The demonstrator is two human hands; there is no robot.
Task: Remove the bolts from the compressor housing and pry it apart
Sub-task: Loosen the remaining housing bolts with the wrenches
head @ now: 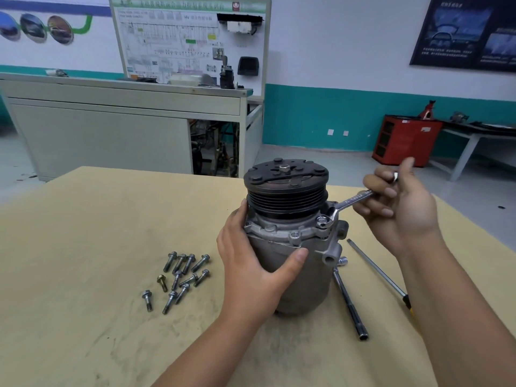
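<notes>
A grey cast-metal compressor housing point(296, 263) with a black ribbed pulley point(286, 191) on top stands upright on a tan table point(83, 233). The left hand point(251, 263) grips its side, hiding part of the body. The right hand point(396, 208) holds a silver ring wrench point(343, 208) set on a flange bolt point(321, 220); its far end is hidden by the fingers. Loose silver bolts point(178, 277) lie left of the housing, and a long screwdriver point(377, 272), its handle cut off by the arm, lies right.

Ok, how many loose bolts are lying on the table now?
11 loose bolts, clustered on the table left of the compressor: four in the back row, four in the middle including a brass one, three nearest the camera. Overlap may hide another.
</notes>
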